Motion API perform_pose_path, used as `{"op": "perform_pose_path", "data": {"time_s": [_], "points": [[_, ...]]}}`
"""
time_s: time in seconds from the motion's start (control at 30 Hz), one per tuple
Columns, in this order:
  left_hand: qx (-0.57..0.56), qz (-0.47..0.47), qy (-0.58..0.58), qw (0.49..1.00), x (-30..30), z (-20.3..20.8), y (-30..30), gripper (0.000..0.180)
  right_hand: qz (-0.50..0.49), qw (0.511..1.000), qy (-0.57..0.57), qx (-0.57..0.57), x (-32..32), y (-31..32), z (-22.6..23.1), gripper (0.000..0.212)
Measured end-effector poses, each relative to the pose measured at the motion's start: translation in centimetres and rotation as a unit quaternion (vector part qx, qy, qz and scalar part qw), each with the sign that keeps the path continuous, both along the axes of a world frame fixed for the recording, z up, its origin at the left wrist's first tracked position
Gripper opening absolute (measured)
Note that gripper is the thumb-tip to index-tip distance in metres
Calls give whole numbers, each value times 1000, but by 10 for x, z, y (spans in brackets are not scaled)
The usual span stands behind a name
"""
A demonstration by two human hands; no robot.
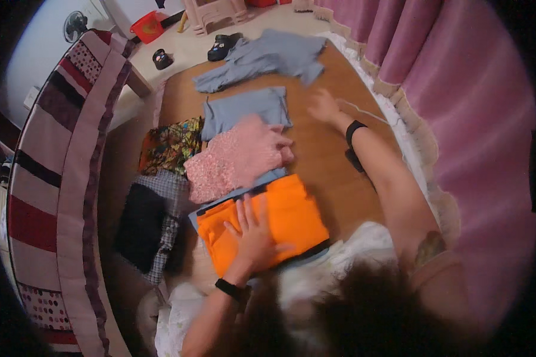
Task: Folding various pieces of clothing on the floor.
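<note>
My left hand (253, 235) lies flat with fingers spread on a folded bright orange garment (298, 208) with dark edging. That garment rests on blue-grey cloth, which shows along its edges. My right hand (324, 107), somewhat blurred, is over the mat on the right with fingers loosely apart and nothing visible in it. Closest to it is a spread-out blue-grey long-sleeved garment (274, 56) at the far end. A folded blue-grey garment (244, 107) lies nearer, partly under a pink patterned garment (232, 157).
Everything lies on a brown mat (351, 184). At left are a folded multicoloured patterned cloth (175, 146) and a black and checked garment (146, 217). A pink curtain (458, 119) hangs right; a striped fabric-covered edge (47, 160) runs left. Dark clogs (221, 47) and a stool (214, 15) stand beyond.
</note>
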State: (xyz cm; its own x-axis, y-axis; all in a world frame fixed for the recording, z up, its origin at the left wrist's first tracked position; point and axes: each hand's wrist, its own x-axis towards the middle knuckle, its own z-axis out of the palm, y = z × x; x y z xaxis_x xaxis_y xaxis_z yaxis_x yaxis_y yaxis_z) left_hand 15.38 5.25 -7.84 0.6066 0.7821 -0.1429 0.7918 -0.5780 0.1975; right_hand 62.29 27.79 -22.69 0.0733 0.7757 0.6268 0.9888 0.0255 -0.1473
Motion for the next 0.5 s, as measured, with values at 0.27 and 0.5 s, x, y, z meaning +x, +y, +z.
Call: {"op": "perform_pose_path", "data": {"time_s": [0.27,0.5], "points": [[-8,29,-10,1000,-8,-16,1,133,-119,953,90,-265,-93,-7,51,49],[-23,24,14,999,1,-15,4,133,-195,953,63,-224,-57,11,40,46]]}}
